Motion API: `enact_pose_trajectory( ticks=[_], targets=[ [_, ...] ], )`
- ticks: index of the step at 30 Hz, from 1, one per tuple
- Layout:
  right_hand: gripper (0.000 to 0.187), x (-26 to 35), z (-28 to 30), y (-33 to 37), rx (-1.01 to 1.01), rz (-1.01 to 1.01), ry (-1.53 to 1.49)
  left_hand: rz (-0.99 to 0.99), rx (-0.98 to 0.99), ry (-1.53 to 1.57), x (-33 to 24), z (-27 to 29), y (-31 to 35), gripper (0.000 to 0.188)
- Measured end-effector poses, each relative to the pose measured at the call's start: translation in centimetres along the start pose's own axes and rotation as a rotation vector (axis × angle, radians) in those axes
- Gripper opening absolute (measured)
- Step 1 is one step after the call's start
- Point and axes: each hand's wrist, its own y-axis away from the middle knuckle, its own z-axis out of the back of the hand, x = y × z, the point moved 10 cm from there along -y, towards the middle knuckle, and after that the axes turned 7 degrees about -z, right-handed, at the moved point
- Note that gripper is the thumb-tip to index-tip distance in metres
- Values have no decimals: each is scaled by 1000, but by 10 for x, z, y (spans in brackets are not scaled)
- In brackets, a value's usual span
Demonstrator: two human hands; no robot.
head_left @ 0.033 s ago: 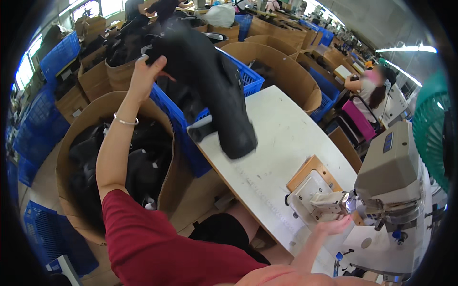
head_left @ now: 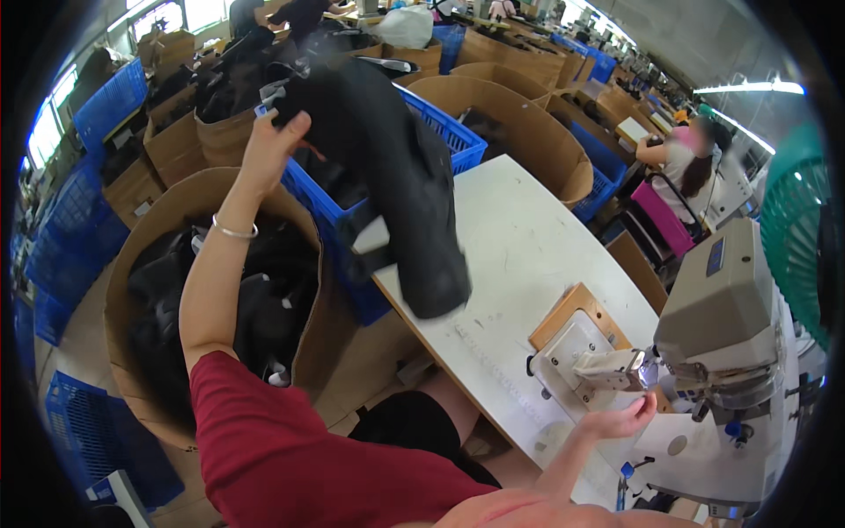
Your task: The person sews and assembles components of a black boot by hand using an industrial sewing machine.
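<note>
My left hand point(head_left: 271, 148) is raised at the far left of the white table, closed on the upper end of a long black padded fabric piece point(head_left: 387, 158). The piece hangs across a blue crate point(head_left: 462, 150) and the table's edge, slightly blurred, with a short black strap at its side. Its exact kind I cannot make out. My right hand point(head_left: 623, 417) is palm up beside the sewing machine point(head_left: 717, 308), just under the metal tip of its arm point(head_left: 616, 370). The fingers there are loosely stretched, and I see nothing in them.
A large round cardboard bin point(head_left: 132, 290) of black pieces stands at my left. More cardboard bins point(head_left: 528, 132) line the far side. A green fan point(head_left: 797, 229) is at the right edge. Another person point(head_left: 691, 163) sits at a machine on the far right.
My left hand has moved slightly right and down. The black fabric piece's lower end has dropped toward me. My right hand's fingertips have risen a little.
</note>
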Motion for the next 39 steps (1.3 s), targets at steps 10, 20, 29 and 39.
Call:
enact_pose_trajectory(
  ticks=[10, 20, 29, 39],
  targets=[
    [15, 27, -133, 160, 1165, 367, 451, -273, 755, 278, -19, -216, 113, 27],
    [38, 19, -88, 128, 773, 231, 314, -253, 816, 209, 2, -263, 132, 23],
    [41, 67, -62, 91, 817, 486, 465, -387, 988, 520, -67, -291, 131, 51],
    [29, 110, -99, 154, 1430, 1104, 885, 15, 1300, 528, -48, -387, 223, 20]
  ],
)
